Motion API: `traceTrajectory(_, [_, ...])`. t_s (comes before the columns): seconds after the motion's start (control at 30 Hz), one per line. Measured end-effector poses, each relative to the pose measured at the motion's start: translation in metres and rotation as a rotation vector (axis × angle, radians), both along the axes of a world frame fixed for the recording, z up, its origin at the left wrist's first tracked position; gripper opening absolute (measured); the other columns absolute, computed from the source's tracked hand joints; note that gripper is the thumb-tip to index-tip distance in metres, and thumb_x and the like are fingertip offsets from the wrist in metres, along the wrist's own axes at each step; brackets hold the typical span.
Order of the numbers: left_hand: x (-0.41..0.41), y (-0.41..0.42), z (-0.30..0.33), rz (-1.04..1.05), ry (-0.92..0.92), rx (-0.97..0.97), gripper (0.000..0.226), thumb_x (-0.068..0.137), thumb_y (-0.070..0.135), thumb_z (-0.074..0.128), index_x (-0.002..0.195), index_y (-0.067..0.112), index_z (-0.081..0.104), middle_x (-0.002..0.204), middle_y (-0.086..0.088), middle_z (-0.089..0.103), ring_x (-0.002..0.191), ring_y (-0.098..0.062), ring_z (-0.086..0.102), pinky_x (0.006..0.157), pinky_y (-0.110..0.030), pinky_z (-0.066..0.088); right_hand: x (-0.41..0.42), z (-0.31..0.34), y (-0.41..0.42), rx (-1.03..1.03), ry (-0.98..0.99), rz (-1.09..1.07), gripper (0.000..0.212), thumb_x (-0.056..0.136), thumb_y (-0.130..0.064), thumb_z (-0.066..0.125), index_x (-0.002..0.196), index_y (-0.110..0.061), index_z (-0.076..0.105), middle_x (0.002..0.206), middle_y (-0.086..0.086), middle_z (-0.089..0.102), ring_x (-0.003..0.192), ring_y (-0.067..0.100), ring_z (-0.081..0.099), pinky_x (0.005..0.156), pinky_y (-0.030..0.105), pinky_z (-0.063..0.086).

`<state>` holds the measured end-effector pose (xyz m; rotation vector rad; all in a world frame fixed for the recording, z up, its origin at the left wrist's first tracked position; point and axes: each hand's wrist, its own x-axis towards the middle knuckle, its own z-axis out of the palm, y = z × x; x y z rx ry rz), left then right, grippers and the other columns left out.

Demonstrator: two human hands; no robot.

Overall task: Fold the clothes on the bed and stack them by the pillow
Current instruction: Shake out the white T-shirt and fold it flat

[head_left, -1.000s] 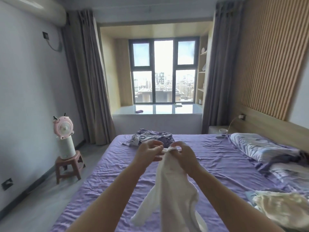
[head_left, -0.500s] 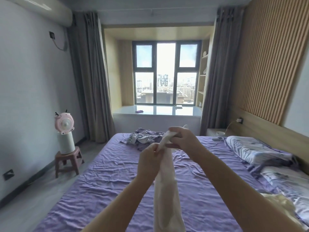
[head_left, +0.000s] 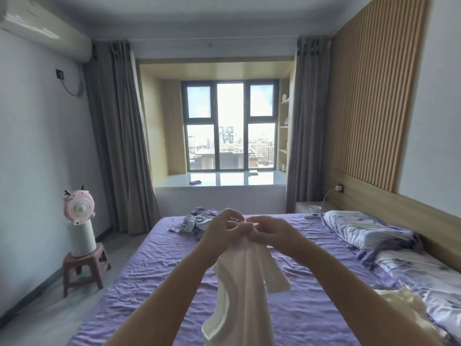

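- Holding the white garment up over the purple bed: both hands meet at its top edge, roughly mid-bed, and the cloth hangs straight down from them toward the camera.
- Long axis of the garment: vertical. It hangs bunched and narrow, not spread; one flap splays out to the right below the right wrist.
- Left hand: fingers curled closed, pinching the top edge of the cloth on its left side.
- Right hand: also closed, thumb and fingers nipped on the same top edge, touching or just beside the left fingertips. Exact grip point is hard to make out where the two hands overlap.
- Key relation: both grips sit together at one point of the edge, so neither hand is nearer the cloth. Judgement: the hands need to part sideways along that edge to open the garment flat before any fold.
- Pillow lies to the right, against the headboard side, so the right hand is the nearer one for stacking.
- Other clothes: a purple-grey heap at the far end of the bed, beyond the hands; a pale yellowish piece low right, near the pillow side.
- Risk, as judged: bunched cloth may fold unevenly.
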<state>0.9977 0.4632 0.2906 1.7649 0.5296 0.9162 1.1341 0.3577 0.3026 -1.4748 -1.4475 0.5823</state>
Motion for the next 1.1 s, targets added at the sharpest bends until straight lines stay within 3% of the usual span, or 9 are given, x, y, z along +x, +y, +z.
traceTrajectory(0.07, [-0.014,0.004,0.000,0.022,0.055,0.004,0.018,0.079,0.026,0.075,0.087,0.021,0.060,0.077,-0.004,0.069,0.057,-0.004,0.061,0.053,-0.018,0.049,-0.014,-0.001,0.006,-0.015,-0.080,-0.048,0.019,0.086,-0.027,0.065,0.092,-0.009,0.070,0.088,0.016,0.066,0.076,0.011,0.057,0.071,0.029,0.047])
traceTrajectory(0.17, [-0.044,0.010,-0.011,-0.118,0.157,-0.092,0.026,0.081,0.029,0.072,0.098,0.014,0.060,0.083,-0.006,0.067,0.064,-0.008,0.062,0.054,-0.019,0.049,-0.031,0.002,0.013,0.030,-0.089,-0.204,0.013,0.087,-0.027,0.063,0.081,-0.016,0.066,0.074,0.002,0.060,0.067,0.008,0.051,0.061,0.020,0.042])
traceTrajectory(0.27, [-0.073,0.018,-0.027,-0.185,0.269,-0.002,0.024,0.077,0.027,0.076,0.081,0.011,0.059,0.073,-0.007,0.055,0.064,-0.014,0.050,0.056,-0.021,0.040,-0.039,0.007,0.009,0.055,0.125,-0.293,0.005,0.088,-0.021,0.062,0.084,-0.018,0.062,0.074,-0.002,0.058,0.068,0.011,0.049,0.058,0.024,0.037])
traceTrajectory(0.37, [-0.085,0.021,-0.026,-0.187,0.207,0.067,0.026,0.084,0.028,0.068,0.069,0.014,0.053,0.067,0.001,0.040,0.063,-0.011,0.036,0.057,-0.024,0.029,-0.055,0.007,0.001,-0.036,0.183,-0.206,0.013,0.084,-0.021,0.067,0.095,-0.018,0.061,0.084,0.001,0.064,0.071,0.013,0.056,0.062,0.023,0.043])
traceTrajectory(0.47, [-0.085,0.012,-0.018,-0.258,0.176,0.116,0.022,0.092,0.023,0.059,0.076,0.008,0.058,0.069,0.002,0.040,0.063,-0.006,0.036,0.055,-0.021,0.029,-0.080,0.004,-0.006,-0.113,0.043,-0.143,0.029,0.079,-0.027,0.073,0.106,-0.025,0.064,0.087,0.003,0.068,0.072,0.006,0.062,0.060,0.014,0.048])
traceTrajectory(0.57, [-0.084,0.001,-0.022,-0.274,0.182,0.143,0.020,0.093,0.024,0.058,0.076,0.013,0.056,0.065,0.008,0.040,0.056,0.000,0.036,0.051,-0.014,0.029,-0.090,0.003,-0.015,-0.088,-0.191,-0.225,0.015,0.083,-0.028,0.069,0.094,-0.018,0.072,0.083,0.006,0.069,0.071,0.005,0.056,0.064,0.017,0.044])
traceTrajectory(0.7, [-0.090,0.004,-0.050,-0.312,0.254,0.068,0.019,0.087,0.021,0.067,0.080,0.014,0.050,0.062,0.008,0.042,0.049,0.002,0.038,0.046,-0.011,0.030,-0.090,-0.004,-0.032,-0.090,-0.239,-0.263,0.009,0.087,-0.019,0.064,0.090,-0.014,0.071,0.082,0.001,0.067,0.073,0.007,0.055,0.064,0.011,0.041])
traceTrajectory(0.9, [-0.110,0.015,-0.080,-0.297,0.558,0.218,0.027,0.074,0.026,0.080,0.065,0.023,0.054,0.053,0.014,0.048,0.046,0.005,0.041,0.049,-0.013,0.033,-0.072,-0.019,-0.064,0.007,0.103,-0.447,0.011,0.092,-0.013,0.056,0.085,-0.011,0.063,0.067,0.002,0.056,0.065,0.016,0.050,0.064,0.034,0.044])
traceTrajectory(1.1, [-0.113,0.009,-0.078,-0.189,0.552,0.200,0.045,0.078,0.032,0.076,0.054,0.021,0.040,0.055,0.010,0.034,0.053,-0.007,0.032,0.048,-0.020,0.025,-0.038,-0.022,-0.108,0.058,0.062,-0.591,0.012,0.095,-0.015,0.052,0.086,-0.012,0.059,0.073,0.001,0.054,0.065,0.011,0.046,0.056,0.018,0.039])
